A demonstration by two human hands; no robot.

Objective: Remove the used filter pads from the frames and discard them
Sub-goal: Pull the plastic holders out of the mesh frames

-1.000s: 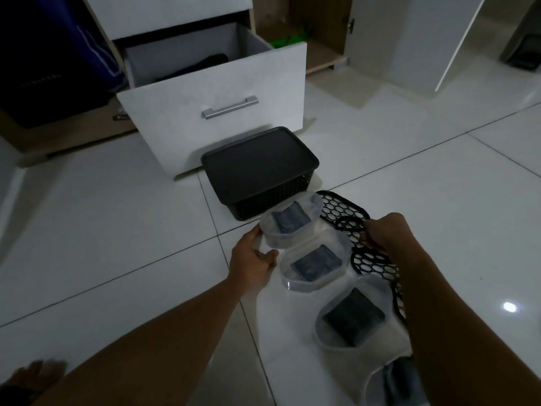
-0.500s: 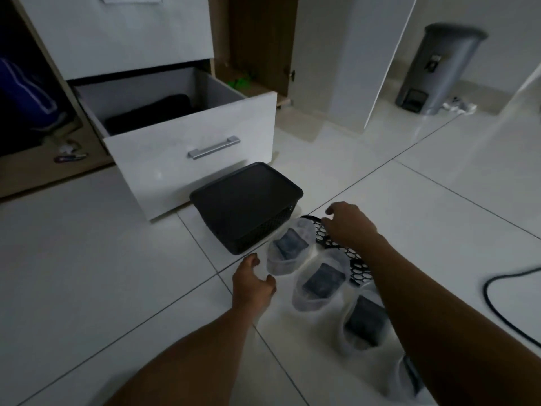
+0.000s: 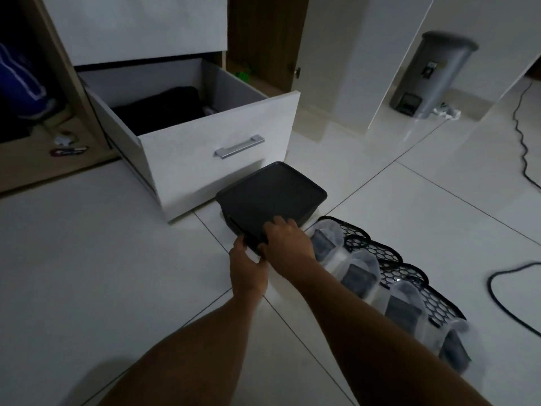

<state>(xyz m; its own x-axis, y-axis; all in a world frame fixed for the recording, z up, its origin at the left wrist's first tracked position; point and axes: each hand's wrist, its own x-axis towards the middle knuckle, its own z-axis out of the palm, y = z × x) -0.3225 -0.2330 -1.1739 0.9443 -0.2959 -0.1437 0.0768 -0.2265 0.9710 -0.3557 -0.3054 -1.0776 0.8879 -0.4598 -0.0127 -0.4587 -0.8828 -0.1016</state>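
Note:
A row of clear plastic filter frames [image 3: 366, 263] lies on the white floor at right, each with a dark grey filter pad [image 3: 358, 275] inside. Black honeycomb grilles [image 3: 407, 276] lie along their far side. A black lidded basket [image 3: 272, 197] sits in front of the drawer. My right hand [image 3: 285, 241] grips the basket lid's near corner, fingers on top and thumb at the edge. My left hand [image 3: 246, 266] is at the same corner from below, its fingers hidden behind the right hand.
An open white drawer [image 3: 205, 148] with dark contents stands behind the basket. A grey pedal bin [image 3: 433, 74] is at the back right. Black cables [image 3: 524, 291] run over the floor at right. Bare floor tiles lie to the left.
Both hands left the filter frames and grille and moved up and left to the black basket's near corner. The camera view has tilted upward.

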